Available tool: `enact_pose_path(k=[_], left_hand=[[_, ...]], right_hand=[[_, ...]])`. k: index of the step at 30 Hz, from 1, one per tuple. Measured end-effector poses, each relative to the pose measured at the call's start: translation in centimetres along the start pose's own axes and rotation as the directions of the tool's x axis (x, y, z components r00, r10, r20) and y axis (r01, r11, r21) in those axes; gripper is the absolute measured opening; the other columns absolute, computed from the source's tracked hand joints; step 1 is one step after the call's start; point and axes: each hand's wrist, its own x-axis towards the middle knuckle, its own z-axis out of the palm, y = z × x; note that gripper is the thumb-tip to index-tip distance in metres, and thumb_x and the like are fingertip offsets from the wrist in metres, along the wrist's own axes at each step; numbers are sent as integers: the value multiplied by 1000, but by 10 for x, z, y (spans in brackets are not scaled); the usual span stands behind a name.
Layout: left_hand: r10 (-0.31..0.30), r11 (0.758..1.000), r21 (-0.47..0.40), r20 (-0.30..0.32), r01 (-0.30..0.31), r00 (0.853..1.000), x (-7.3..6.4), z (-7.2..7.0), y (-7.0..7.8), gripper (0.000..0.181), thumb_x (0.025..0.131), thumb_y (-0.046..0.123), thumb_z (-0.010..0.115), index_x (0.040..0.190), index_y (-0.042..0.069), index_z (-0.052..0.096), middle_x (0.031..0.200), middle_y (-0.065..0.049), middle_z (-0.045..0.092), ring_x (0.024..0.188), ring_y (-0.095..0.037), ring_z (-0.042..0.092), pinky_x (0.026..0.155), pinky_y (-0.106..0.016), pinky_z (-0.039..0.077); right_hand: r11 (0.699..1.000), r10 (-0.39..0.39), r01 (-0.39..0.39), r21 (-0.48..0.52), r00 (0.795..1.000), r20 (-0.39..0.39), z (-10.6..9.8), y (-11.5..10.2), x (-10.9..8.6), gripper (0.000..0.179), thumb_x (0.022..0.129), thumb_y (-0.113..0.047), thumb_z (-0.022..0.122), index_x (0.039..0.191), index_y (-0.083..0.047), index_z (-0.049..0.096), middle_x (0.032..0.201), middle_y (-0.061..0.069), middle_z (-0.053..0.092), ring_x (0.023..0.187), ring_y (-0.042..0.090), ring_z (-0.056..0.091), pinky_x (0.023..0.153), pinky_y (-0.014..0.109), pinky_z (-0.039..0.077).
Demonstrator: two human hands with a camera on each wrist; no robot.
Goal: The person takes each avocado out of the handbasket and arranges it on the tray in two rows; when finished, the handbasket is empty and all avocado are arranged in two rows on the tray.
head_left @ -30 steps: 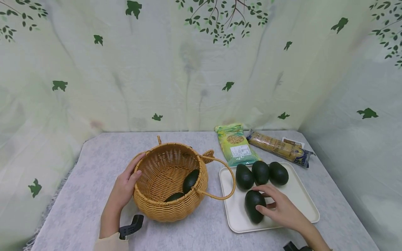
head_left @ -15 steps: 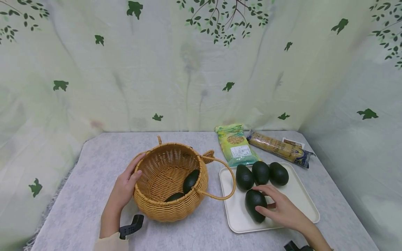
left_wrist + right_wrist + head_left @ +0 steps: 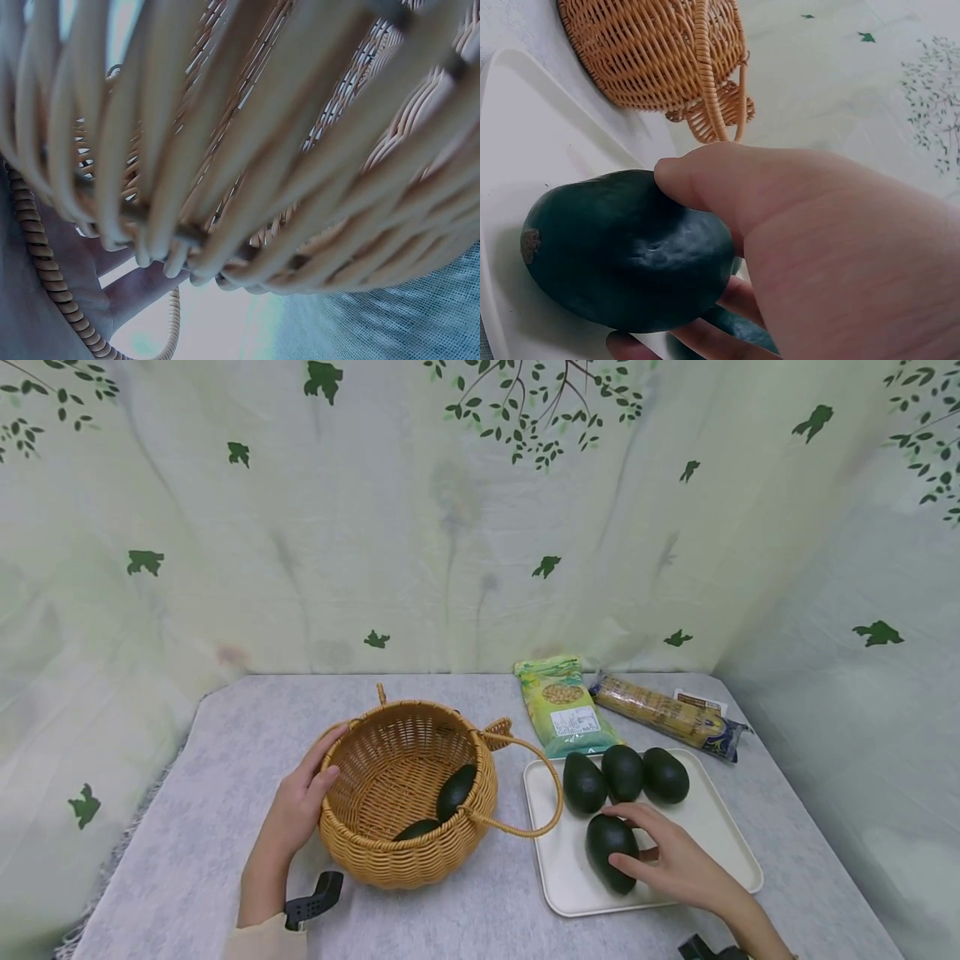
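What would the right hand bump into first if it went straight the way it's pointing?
Past the held avocado, the right hand would probably meet the back row's leftmost avocado on the white tray, though depth is unclear.

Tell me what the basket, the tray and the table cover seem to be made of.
Basket: interlaced strands with a slight sheen, likely rattan or a plastic imitation; the weave shows in every view.
Tray: smooth, white, probably plastic; no grain or weave shows, but glazed ceramic is possible.
Table cover: matt, mottled grey fabric, perhaps felt; its left edge looks frayed.
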Motion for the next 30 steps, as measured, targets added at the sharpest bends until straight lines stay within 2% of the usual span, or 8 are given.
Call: enact_pose_path(k=[11, 18, 23, 30], left_hand=[[-1, 1000, -1, -4, 0, 1000, -1, 0, 2, 53, 111, 25, 45, 162, 34, 34, 164, -14, 38, 145, -50, 40, 107, -77, 34], [-2, 1000, -1, -3, 2, 1000, 0, 0, 2, 54, 111, 25, 45, 162, 33, 33, 164, -15, 38, 144, -51, 41, 106, -78, 34], [-2, 1000, -2, 0, 2, 1000, 0, -1, 1, 54, 111, 26, 44, 162, 35, 33, 164, -14, 38, 144, -51, 40, 107, -78, 34], [3, 1000, -2, -3, -3, 1000, -2, 0, 2, 53, 111, 25, 44, 163, 32, 33, 164, -15, 37, 144, -51, 40, 107, -78, 34]], right_hand=[[999, -33, 33, -10, 999, -7, -4, 1, 0, 59, 92, -40, 78, 141, -15, 57, 141, 8, 59, 122, 32, 63, 77, 23, 60], [997, -75, 74, -11, 996, -56, -13, -10, 5, 55, 94, -34, 77, 141, -12, 58, 139, 10, 60, 121, 35, 63, 83, 32, 62], [991, -131, 129, -32, 987, -89, -15, -20, 18, 52, 95, -30, 77, 141, -15, 59, 135, 8, 61, 117, 32, 64, 84, 36, 62], [972, -235, 234, -28, 970, -66, -19, -39, 43, 52, 96, -27, 75, 143, -16, 57, 143, 6, 58, 124, 34, 62, 89, 41, 61]])
